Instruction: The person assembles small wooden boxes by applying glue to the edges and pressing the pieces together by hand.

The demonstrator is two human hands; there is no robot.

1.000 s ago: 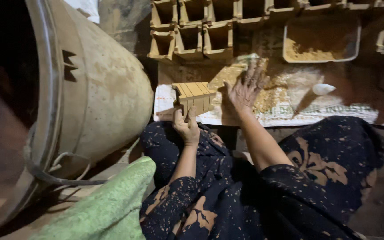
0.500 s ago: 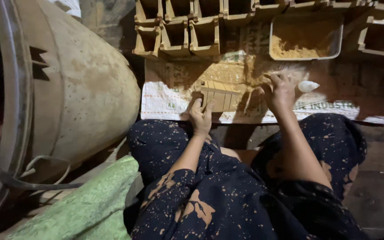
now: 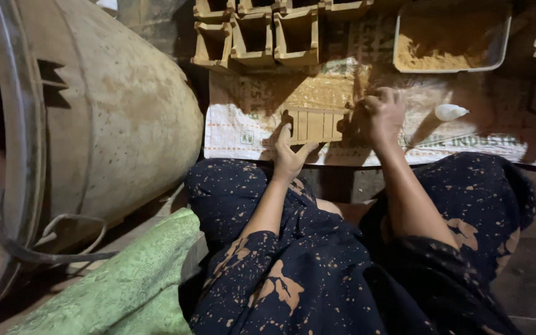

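I see a ribbed clay-brown mould block [image 3: 315, 125] lying flat on a dusty woven sack [image 3: 243, 124], its long axis running left to right. My left hand [image 3: 288, 155] grips its left end; my right hand [image 3: 384, 113] is curled against its right end. Hollow clay boxes [image 3: 262, 37] sit beyond.

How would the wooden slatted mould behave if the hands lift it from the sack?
The wooden mould looks rigid, so it would likely keep its shape. Both the left hand and right hand grip its ends, suggesting some weight. Sandy dust may make it slippery.
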